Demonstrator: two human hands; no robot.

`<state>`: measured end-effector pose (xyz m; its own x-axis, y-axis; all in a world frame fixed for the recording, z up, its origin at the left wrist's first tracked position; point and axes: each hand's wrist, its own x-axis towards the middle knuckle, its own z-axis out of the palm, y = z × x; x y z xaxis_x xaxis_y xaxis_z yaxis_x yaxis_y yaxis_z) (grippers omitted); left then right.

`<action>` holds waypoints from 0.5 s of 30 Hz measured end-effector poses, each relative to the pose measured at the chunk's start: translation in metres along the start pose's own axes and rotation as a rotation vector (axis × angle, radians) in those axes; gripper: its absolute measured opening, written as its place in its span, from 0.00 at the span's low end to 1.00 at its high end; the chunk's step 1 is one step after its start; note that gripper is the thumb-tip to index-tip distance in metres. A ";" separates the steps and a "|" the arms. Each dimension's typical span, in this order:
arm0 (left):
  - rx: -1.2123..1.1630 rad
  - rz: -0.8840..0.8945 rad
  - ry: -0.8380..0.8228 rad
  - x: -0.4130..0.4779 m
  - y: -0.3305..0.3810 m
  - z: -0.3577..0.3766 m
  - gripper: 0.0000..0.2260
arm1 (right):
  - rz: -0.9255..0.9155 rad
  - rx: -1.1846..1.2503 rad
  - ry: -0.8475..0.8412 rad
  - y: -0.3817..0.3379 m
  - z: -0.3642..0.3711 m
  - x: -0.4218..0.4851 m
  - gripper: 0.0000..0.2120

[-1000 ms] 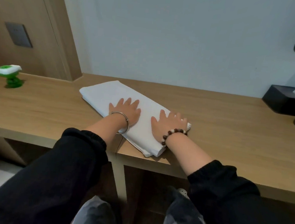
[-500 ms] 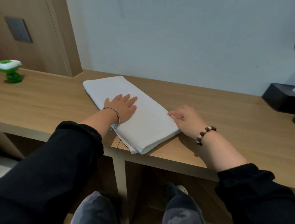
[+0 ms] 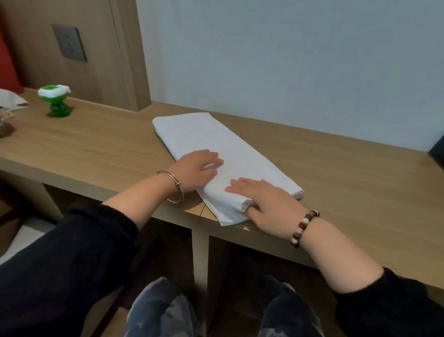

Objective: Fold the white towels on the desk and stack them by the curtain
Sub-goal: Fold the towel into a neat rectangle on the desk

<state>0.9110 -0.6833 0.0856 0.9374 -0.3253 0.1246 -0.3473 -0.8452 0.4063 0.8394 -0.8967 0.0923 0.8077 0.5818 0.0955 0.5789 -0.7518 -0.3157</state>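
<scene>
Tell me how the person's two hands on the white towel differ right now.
The left hand lies flat on the white towel, while the right hand pinches its near end, thumb tucked underneath. The left hand sits farther along the towel than the right hand. The left wrist wears a metal bangle, the right a bead bracelet. Both hands touch the same towel.

The towel (image 3: 224, 152) lies on the desk (image 3: 97, 148), left hand (image 3: 194, 170) atop it, right hand (image 3: 268, 204) at its near end.

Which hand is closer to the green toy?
Left. The left hand rests on the towel, nearer the toy; the right hand holds the towel's near end, farther right.
</scene>
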 end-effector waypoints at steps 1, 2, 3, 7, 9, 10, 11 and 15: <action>-0.068 0.012 0.062 -0.012 -0.002 -0.001 0.15 | 0.008 -0.023 0.021 -0.001 0.003 0.001 0.24; -0.086 0.027 0.150 -0.024 -0.003 0.000 0.13 | 0.016 -0.051 0.045 -0.003 0.006 0.003 0.24; -0.061 0.050 0.253 -0.036 -0.003 0.002 0.12 | 0.030 -0.083 0.073 -0.005 0.010 0.005 0.23; 0.055 0.246 0.367 -0.080 0.002 0.012 0.09 | 0.133 -0.192 0.250 -0.017 0.016 0.019 0.14; 0.087 0.316 0.313 -0.091 0.002 0.017 0.13 | 0.154 -0.235 0.308 -0.022 0.016 0.026 0.11; 0.101 0.332 0.302 -0.094 0.000 0.018 0.14 | 0.151 -0.245 0.310 -0.024 0.017 0.029 0.10; 0.108 0.340 0.300 -0.096 0.000 0.019 0.15 | 0.141 -0.233 0.302 -0.024 0.018 0.031 0.11; 0.108 0.372 0.293 -0.103 -0.006 0.025 0.16 | 0.019 -0.043 0.183 -0.016 0.016 0.029 0.19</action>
<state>0.8159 -0.6558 0.0478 0.7116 -0.4939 0.4996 -0.6467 -0.7385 0.1910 0.8516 -0.8630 0.0848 0.8232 0.5042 0.2611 0.5644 -0.7769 -0.2791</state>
